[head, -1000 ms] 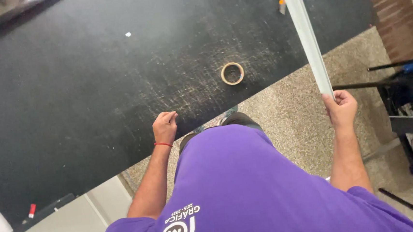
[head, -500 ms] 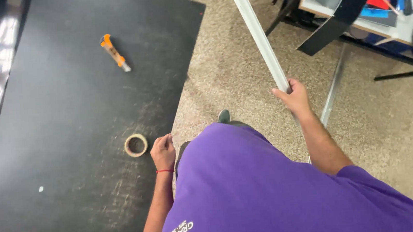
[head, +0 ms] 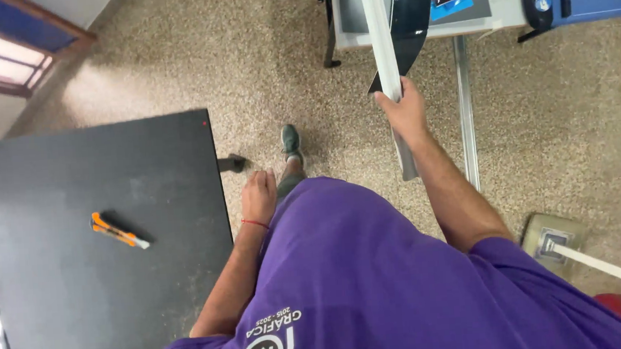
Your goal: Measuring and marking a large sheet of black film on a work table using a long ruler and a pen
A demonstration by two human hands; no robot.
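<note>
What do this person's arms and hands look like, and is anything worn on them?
Both arms are bare below short purple sleeves of a T-shirt with white print on its back. The left hand has a thin red band around its wrist. The right hand shows no glove, watch or ring.
</note>
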